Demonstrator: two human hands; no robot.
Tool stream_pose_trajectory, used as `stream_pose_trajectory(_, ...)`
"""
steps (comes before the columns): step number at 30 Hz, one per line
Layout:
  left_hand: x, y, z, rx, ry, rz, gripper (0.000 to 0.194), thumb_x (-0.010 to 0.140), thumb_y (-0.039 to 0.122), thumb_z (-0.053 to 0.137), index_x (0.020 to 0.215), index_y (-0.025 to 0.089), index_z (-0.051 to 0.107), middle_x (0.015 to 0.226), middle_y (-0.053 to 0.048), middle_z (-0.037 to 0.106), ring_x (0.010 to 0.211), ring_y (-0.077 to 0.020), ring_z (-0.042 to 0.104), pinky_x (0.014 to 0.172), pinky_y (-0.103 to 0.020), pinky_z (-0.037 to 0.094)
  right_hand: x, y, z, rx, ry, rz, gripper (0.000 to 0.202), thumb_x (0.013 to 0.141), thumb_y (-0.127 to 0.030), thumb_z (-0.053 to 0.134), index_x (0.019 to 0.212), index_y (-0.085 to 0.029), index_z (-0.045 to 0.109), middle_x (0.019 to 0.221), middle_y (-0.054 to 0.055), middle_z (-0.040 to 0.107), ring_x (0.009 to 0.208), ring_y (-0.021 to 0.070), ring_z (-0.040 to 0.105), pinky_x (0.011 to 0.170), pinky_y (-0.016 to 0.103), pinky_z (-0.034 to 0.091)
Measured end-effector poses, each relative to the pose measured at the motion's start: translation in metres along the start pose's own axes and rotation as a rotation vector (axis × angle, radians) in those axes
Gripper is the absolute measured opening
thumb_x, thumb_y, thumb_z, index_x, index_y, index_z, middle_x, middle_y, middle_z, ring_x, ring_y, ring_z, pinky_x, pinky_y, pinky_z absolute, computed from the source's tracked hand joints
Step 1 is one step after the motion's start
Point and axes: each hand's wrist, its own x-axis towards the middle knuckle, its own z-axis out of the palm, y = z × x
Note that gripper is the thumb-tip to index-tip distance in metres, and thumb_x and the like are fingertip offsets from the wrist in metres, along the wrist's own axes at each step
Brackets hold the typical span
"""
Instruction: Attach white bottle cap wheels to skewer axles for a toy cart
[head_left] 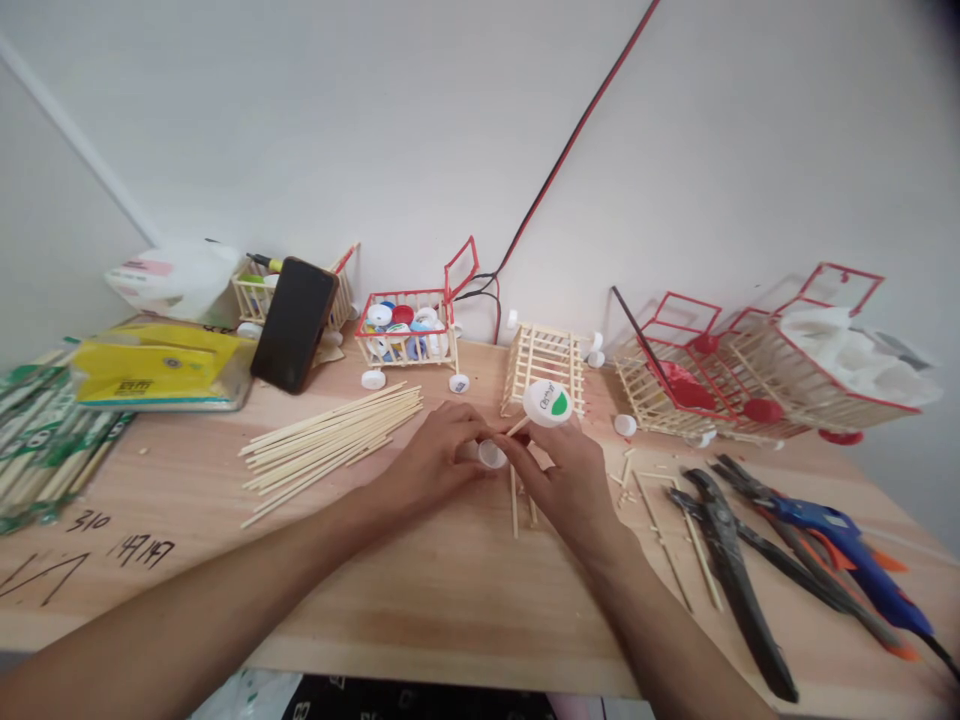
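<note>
In the middle of the table, my left hand pinches a white bottle cap with its hollow side showing. Close beside it, my right hand has thumb and fingers closed on a short wooden stick. A white bottle cap with a green mark sits at the stick's upper end, above my right fingers. The two hands almost meet; whether the stick touches the hollow cap I cannot tell. Just behind stands a small plain cart frame of glued sticks, with white caps at its right side.
Loose sticks lie left of my hands. Behind them are a cap-filled cart and a phone. At right are more carts, pliers, a blue glue gun and stick scraps. Packaged sticks lie far left.
</note>
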Motion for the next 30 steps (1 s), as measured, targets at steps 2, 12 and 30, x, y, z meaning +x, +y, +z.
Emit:
stream_pose_trajectory(2, 0.0000, -0.0003, -0.0004, 0.004, -0.006, 0.004, 0.021, 0.080, 0.026, 0.066, 0.100, 0.018, 0.064, 0.102, -0.006, 0.064, 0.101, -0.0217, 0.055, 0.091, -0.038, 0.041, 0.0006, -0.0005, -0.0015, 0.032, -0.022, -0.008, 0.014, 0.089, -0.026, 0.056, 0.083, -0.020, 0.067, 0.077, 0.004, 0.069, 0.076, 0.0193, 0.061, 0.069, 0.031, 0.043)
stream_pose_trajectory(12, 0.0010, 0.0019, -0.0013, -0.012, -0.007, -0.045, 0.019, 0.078, 0.022, 0.068, 0.096, 0.019, 0.066, 0.098, -0.005, 0.062, 0.098, -0.0203, 0.054, 0.089, -0.036, 0.041, -0.0008, 0.0011, -0.0005, -0.020, 0.034, 0.001, 0.019, 0.089, -0.030, 0.056, 0.077, -0.020, 0.066, 0.075, 0.005, 0.071, 0.074, 0.0192, 0.063, 0.067, 0.031, 0.044)
stream_pose_trajectory(30, 0.0016, 0.0042, -0.0037, -0.005, -0.005, -0.058, 0.021, 0.077, 0.021, 0.068, 0.098, 0.018, 0.065, 0.100, -0.006, 0.063, 0.098, -0.0220, 0.055, 0.090, -0.038, 0.041, -0.0006, 0.0014, -0.0012, 0.074, -0.033, 0.019, 0.014, 0.088, -0.027, 0.056, 0.086, -0.020, 0.069, 0.083, 0.006, 0.072, 0.080, 0.0209, 0.064, 0.071, 0.034, 0.047)
